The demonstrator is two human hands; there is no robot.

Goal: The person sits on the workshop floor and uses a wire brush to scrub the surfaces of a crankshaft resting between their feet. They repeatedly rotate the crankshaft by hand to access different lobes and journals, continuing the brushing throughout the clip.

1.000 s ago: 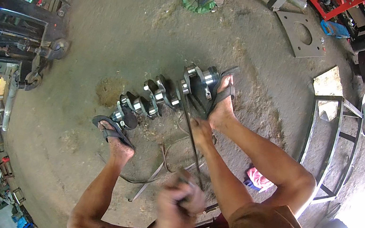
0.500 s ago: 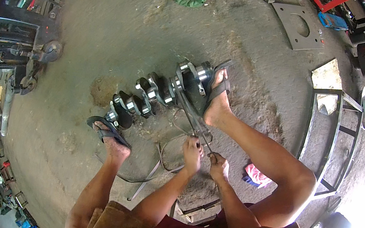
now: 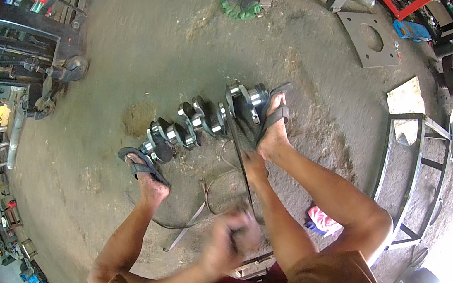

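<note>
A shiny crankshaft lies on the floor between my sandalled feet. A dark, narrow strap loops at one of its journals toward the right end and runs taut back toward me. My left hand, smeared by motion, is curled like a fist at the strap's near end, close to my body. Farther forward, near the crankshaft and beside my right foot, my right hand is closed on the strap's other length; its fingertips are partly hidden. My right sandal presses against the crankshaft's right end, and my left sandal is at its left end.
Loose belts lie on the floor below the crankshaft. A pink cloth is by my right leg. At the right stands a metal frame; a plate with a round hole lies farther back. Machinery stands at the left.
My left hand has pulled back toward my body, while my right hand has moved forward toward the crankshaft. The strap has slid round with them. The whole view has shifted slightly.
</note>
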